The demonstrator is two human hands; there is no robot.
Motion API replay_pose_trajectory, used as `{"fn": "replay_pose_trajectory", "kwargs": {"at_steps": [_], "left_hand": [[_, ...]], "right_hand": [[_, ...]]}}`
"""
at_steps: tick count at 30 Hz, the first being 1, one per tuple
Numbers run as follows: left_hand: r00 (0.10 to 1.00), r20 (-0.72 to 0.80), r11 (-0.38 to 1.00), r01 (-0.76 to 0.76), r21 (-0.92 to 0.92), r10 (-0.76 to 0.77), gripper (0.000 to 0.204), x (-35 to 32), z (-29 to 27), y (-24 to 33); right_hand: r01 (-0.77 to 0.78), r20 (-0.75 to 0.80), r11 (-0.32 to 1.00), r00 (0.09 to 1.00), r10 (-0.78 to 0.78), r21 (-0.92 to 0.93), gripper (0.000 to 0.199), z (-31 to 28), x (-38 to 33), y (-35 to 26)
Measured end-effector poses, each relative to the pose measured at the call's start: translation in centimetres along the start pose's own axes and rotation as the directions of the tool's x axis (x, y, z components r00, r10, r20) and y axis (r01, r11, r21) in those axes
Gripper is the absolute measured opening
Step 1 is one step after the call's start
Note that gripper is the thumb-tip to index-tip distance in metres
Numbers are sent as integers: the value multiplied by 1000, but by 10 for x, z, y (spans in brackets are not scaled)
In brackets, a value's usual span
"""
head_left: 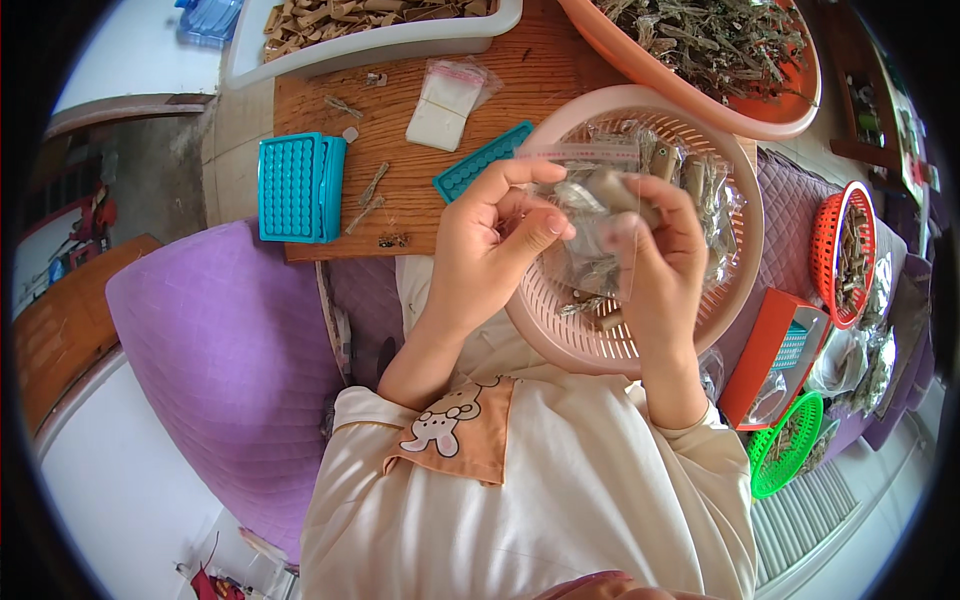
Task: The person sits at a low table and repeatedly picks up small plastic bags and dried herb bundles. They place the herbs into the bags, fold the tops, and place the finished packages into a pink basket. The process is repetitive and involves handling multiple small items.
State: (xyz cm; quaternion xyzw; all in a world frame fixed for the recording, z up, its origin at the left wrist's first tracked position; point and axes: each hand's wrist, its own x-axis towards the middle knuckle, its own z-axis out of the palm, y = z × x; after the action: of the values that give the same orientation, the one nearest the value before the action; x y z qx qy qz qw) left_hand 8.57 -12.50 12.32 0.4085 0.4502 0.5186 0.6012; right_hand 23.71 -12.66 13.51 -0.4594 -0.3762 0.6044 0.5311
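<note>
A clear zip bag [594, 226] with a red line along its top is between my hands, above a pink plastic basket [755, 215]. My left hand [505, 225] pinches the bag's left side, thumb and forefinger close together. My right hand [662, 255] grips its right side with bent fingers. A greyish-brown piece shows through the plastic near my right fingers, somewhat blurred; whether it is inside the bag I cannot tell. Several clear packets [708, 185] of dried greyish-green plant pieces fill the basket below, partly hidden by my hands.
On the wooden table [390, 90] lie a stack of empty bags [445, 104] and teal trays [300, 188]. Behind stand a white tub [400, 48] of brown pieces and an orange basin [790, 120] of dried plants. Red [828, 260] and green [806, 452] baskets sit at right.
</note>
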Motion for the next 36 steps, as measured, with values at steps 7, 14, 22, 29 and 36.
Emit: {"fn": "replay_pose_trajectory", "kwargs": {"at_steps": [7, 14, 22, 29, 36], "left_hand": [[999, -13, 964, -44, 264, 49, 39, -6, -15, 6], [994, 110, 867, -45, 496, -12, 40, -9, -14, 23], [988, 134, 881, -2, 473, -70, 38, -14, -13, 33], [988, 152, 862, -59, 504, -21, 35, -14, -12, 30], [993, 112, 817, -102, 567, 46, 34, -17, -5, 28]], "right_hand": [[333, -46, 912, 934, -353, -239, 27, -26, 3, -30], [473, 106, 734, 866, -488, -488, 32, 0, -2, -51], [472, 325, 575, 881, -344, -669, 29, 5, 11, -65], [500, 438, 504, 865, -246, -704, 25, 6, 12, -56], [505, 393, 437, 860, -326, -744, 20, 13, 7, -48]]}}
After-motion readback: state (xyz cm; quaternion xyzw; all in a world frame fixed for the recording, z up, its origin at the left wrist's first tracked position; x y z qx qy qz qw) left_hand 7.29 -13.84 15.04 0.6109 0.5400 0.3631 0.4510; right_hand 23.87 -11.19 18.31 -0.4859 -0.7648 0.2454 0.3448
